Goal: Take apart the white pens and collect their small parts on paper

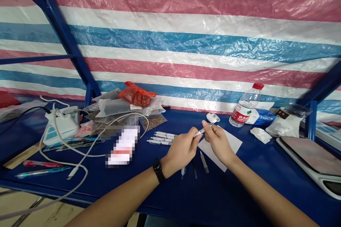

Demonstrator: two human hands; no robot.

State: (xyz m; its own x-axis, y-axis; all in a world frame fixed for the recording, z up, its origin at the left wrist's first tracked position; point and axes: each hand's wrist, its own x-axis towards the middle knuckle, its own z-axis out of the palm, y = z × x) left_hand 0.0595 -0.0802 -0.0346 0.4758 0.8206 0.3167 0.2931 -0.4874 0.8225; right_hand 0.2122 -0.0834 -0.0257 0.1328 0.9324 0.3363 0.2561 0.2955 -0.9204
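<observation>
Pen (202, 131) being pinched by my left hand (181, 151) and right hand (218, 142), both gripping firmly and close together above paper (229, 145).

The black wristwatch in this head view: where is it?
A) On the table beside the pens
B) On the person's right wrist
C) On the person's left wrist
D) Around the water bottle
C: the black wristwatch sits on the wrist of the left hand, which holds a white pen.
</observation>
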